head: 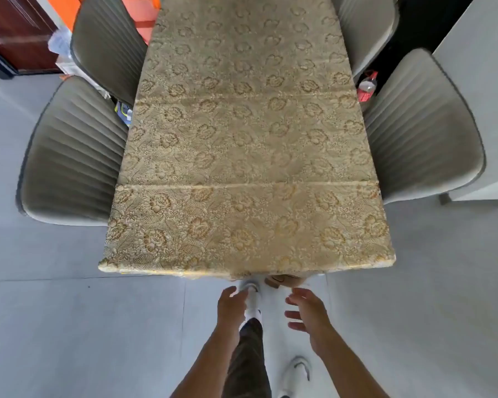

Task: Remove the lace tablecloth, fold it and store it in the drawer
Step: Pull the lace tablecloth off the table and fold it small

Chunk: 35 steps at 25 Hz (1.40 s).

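A gold lace tablecloth (pixel 242 145) with a flower pattern lies spread flat over the whole long table, with two crosswise creases. Its near edge hangs just over the table's near end. My left hand (pixel 231 307) is stretched forward just short of that near edge, fingers apart, holding nothing. To its right, my right hand (pixel 306 311) is at the same height, fingers spread, also apart from the cloth. No drawer is in view.
Grey padded chairs stand pushed in on both sides: two on the left (pixel 72 156) and two on the right (pixel 420 130). A brown object (pixel 282 280) shows under the table's near end. The floor is grey tile (pixel 69 326). My white shoes are below.
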Motion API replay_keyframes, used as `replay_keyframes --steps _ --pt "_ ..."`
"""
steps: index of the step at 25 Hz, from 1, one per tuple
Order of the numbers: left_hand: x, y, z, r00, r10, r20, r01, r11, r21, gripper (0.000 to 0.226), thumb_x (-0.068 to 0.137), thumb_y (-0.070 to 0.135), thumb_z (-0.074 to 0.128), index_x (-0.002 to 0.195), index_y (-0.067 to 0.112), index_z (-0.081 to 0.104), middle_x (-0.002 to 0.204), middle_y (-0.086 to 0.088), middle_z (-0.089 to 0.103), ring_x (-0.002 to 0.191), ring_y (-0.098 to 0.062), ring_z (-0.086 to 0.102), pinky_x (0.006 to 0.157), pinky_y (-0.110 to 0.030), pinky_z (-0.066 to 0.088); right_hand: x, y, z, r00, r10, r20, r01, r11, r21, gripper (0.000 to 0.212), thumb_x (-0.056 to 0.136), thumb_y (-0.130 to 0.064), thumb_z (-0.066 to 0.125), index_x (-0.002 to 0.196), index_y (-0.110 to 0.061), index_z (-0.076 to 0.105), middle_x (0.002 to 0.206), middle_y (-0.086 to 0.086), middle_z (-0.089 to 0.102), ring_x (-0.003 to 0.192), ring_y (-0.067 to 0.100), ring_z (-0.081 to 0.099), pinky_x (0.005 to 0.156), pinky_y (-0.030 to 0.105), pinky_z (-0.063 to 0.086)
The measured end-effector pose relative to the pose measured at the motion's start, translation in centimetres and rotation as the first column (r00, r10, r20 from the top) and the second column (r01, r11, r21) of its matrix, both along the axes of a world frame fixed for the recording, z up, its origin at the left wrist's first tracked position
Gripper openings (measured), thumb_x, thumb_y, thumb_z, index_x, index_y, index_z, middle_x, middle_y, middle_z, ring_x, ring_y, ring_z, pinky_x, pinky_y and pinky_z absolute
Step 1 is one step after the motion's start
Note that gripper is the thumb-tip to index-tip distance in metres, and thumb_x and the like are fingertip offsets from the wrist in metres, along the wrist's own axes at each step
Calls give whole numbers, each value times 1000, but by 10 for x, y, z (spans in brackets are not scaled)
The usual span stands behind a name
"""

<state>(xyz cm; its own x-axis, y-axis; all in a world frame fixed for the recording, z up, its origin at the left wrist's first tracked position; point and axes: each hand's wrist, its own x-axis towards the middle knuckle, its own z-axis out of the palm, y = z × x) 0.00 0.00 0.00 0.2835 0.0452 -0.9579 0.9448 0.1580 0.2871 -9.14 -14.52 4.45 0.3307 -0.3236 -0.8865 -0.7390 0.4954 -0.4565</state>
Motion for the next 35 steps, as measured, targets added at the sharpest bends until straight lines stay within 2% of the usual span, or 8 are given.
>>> replay_keyframes --steps 9,13,17,23,27,29,33,35 --pt "21 -11 -75 705 685 -184 -693 608 -387 67 91 62 39 147 25 35 146 -9 44 140 -36 34 114 -55 25 58 14 -52 953 -265 -150 291 936 196 28 100 -20 52 128 -13 53 121 14 64 106 38 64 89 49 54" --pt "39 -9 -75 766 636 -96 -615 679 -401 57 85 62 48 121 20 62 113 -8 66 105 -28 59 88 -37 42 52 13 -59 946 -294 -139 319 923 215 27 98 -18 55 124 -12 55 113 12 68 99 35 66 70 41 55" --pt "9 11 -51 857 512 60 -496 851 -174 21 91 37 59 77 22 60 63 3 47 54 -12 39 54 -26 26 24 14 -51 930 -344 -134 367 898 242 32 97 -20 57 128 -11 54 115 12 66 100 35 65 74 43 55" --pt "-14 43 30 867 221 446 -290 953 91 20 87 20 68 68 21 65 63 7 62 63 -13 51 60 -29 38 1 20 -20 826 -560 -68 518 705 485 56 93 -45 59 140 -32 33 140 14 48 130 38 46 111 56 34" --pt "11 38 82 660 -9 751 -233 948 216 19 82 3 73 80 20 65 94 -10 68 91 -19 62 90 -44 49 16 17 6 627 -778 48 675 573 465 10 92 -22 62 90 -14 56 80 5 53 64 20 54 72 36 51" --pt "33 31 108 499 -107 860 -207 949 238 32 80 1 75 87 31 66 107 -8 66 97 -18 62 90 -44 51 28 0 27 593 -793 138 706 595 384 20 91 -14 60 73 -19 53 61 -1 47 44 13 45 48 28 48" --pt "110 6 128 243 -567 787 -158 778 608 13 77 13 81 86 8 74 121 33 58 142 -25 30 107 -61 36 81 -60 71 547 -746 379 795 606 44 30 83 -4 62 100 -28 59 71 -6 63 62 9 58 69 27 46" --pt "170 -19 133 172 -703 690 -95 685 722 7 77 19 80 74 15 75 148 9 46 148 -28 17 114 -64 19 131 -96 91 590 -670 450 780 617 -104 45 78 -4 65 113 -32 61 64 -8 64 62 9 57 71 26 46"
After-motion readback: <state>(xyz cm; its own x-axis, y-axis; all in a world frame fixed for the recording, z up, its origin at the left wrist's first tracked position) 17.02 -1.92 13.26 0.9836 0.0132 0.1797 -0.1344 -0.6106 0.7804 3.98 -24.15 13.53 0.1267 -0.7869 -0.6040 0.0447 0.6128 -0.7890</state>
